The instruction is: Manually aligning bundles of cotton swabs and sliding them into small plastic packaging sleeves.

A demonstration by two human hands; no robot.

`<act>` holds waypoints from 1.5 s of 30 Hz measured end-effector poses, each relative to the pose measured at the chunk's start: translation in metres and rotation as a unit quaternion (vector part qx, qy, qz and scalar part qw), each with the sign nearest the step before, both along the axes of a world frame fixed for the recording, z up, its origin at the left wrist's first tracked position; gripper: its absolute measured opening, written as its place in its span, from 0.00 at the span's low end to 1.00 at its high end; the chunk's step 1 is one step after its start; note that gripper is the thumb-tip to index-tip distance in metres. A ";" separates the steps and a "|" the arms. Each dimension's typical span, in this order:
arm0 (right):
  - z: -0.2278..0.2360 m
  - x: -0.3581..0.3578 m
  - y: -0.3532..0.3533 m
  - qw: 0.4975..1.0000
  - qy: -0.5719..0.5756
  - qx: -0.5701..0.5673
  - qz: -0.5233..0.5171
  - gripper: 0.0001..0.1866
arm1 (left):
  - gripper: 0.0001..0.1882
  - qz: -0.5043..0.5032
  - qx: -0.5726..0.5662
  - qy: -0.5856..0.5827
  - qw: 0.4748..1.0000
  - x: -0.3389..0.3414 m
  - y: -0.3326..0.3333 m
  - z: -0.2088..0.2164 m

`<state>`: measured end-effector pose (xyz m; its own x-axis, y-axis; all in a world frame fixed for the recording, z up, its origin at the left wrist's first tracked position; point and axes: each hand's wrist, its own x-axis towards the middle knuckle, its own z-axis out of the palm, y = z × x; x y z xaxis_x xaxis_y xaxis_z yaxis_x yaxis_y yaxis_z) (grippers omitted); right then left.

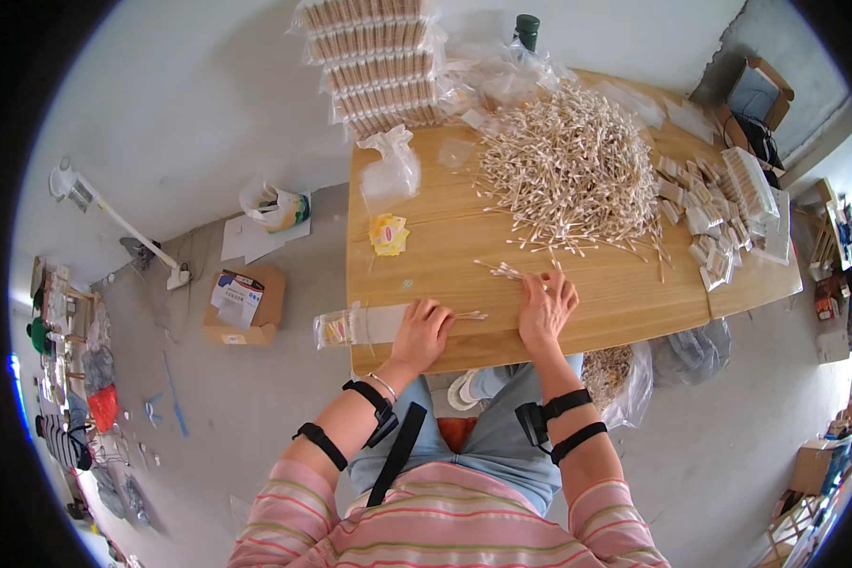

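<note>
My left hand is near the table's front edge, its fingers curled together. A few cotton swabs stick out from it to the right. Beside it, on the left, a clear plastic bag lies flat, partly under the hand, its end with a yellow label hanging past the table's edge. My right hand rests on the wood with bent fingers round a small bunch of cotton swabs, whose tips point left. Beyond it rises a large heap of loose cotton swabs.
Yellow cards and a clear bag lie at the table's left. Tall stacked swab packs stand at the back left. Several small filled packs are piled on the right. A cardboard box sits on the floor.
</note>
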<state>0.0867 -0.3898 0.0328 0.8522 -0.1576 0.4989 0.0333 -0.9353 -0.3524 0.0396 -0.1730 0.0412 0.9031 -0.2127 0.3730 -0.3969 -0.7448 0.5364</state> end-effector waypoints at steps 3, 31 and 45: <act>-0.002 0.004 0.021 0.995 0.060 -0.002 0.082 0.08 | 0.04 -0.001 -0.005 -0.008 1.000 0.002 0.000 0.001; 0.005 -0.013 0.080 0.849 0.152 0.422 0.279 0.23 | 0.39 0.042 0.074 0.043 0.995 0.003 0.001 0.009; 0.014 0.015 0.070 0.941 0.147 0.056 0.300 0.14 | 0.39 0.078 -0.050 0.028 0.995 0.004 -0.002 0.004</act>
<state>0.1016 -0.3199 0.0473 0.9031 0.3583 0.2367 0.4292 -0.7357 -0.5240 0.0431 -0.1752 0.0450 0.9424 -0.0317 0.3329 -0.2471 -0.7368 0.6294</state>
